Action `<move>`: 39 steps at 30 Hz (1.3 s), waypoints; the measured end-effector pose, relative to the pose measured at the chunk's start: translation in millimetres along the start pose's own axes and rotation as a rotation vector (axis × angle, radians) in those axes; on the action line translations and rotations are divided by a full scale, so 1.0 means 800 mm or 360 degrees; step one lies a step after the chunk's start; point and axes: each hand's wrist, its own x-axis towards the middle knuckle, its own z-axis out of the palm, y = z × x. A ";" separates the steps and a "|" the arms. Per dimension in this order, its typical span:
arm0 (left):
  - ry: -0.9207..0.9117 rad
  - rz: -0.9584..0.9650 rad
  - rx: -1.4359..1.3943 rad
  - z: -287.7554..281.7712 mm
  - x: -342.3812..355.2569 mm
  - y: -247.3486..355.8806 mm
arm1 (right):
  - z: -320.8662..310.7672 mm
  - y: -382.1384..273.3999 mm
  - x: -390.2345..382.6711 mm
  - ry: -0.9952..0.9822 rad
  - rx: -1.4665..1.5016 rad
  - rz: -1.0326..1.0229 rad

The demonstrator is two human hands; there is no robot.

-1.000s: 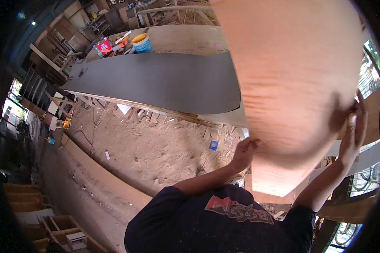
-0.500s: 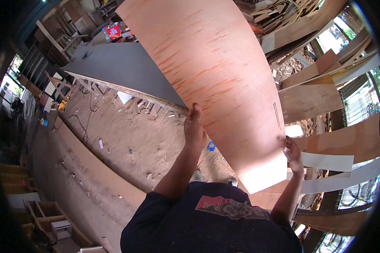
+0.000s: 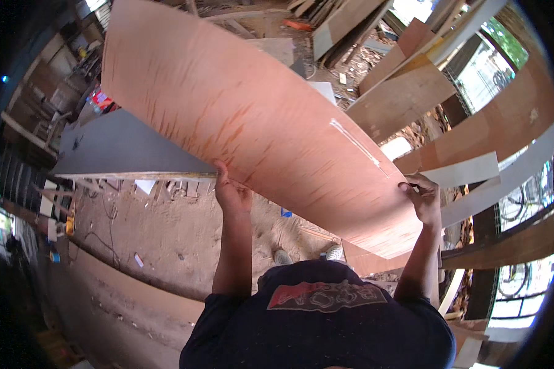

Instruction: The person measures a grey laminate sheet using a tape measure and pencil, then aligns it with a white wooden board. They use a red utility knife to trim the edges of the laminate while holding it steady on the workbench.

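A long reddish-brown plywood sheet point(image 3: 246, 117) is held up in front of me, slanting from the upper left to the lower right. My left hand point(image 3: 232, 192) grips its near edge about midway along, thumb on the upper face and the other fingers mostly hidden beneath. Close to the right end, my right hand point(image 3: 423, 195) pinches the sheet's far edge. Darker orange grain streaks run across the face, and a pale double line shows near the right end. Behind the sheet's left part lies a grey-topped table point(image 3: 123, 147), partly covered by it.
Several plywood boards point(image 3: 400, 98) lean along the right side, near bright openings. Scrap wood lies under the grey table. A long board point(image 3: 129, 270) rests on the dirt floor point(image 3: 160, 227) at the left. A small blue object point(image 3: 285, 212) lies near my feet.
The plywood sheet has swung anticlockwise, its far end moving left and its slant becoming flatter. Both hands have kept their hold on it, and my view has turned to the right.
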 end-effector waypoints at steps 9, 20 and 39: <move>-0.0022 -0.0089 -0.0097 -0.005 0.028 -0.026 | -0.010 -0.070 -0.034 0.0071 -0.0293 -0.0183; -0.0076 -0.0033 -0.0021 -0.006 0.051 -0.041 | -0.036 -0.067 -0.042 -0.0124 -0.0540 -0.0480; 0.0503 0.0409 0.1649 -0.102 -0.041 0.005 | 0.247 -0.046 0.109 -0.0120 0.0285 0.0116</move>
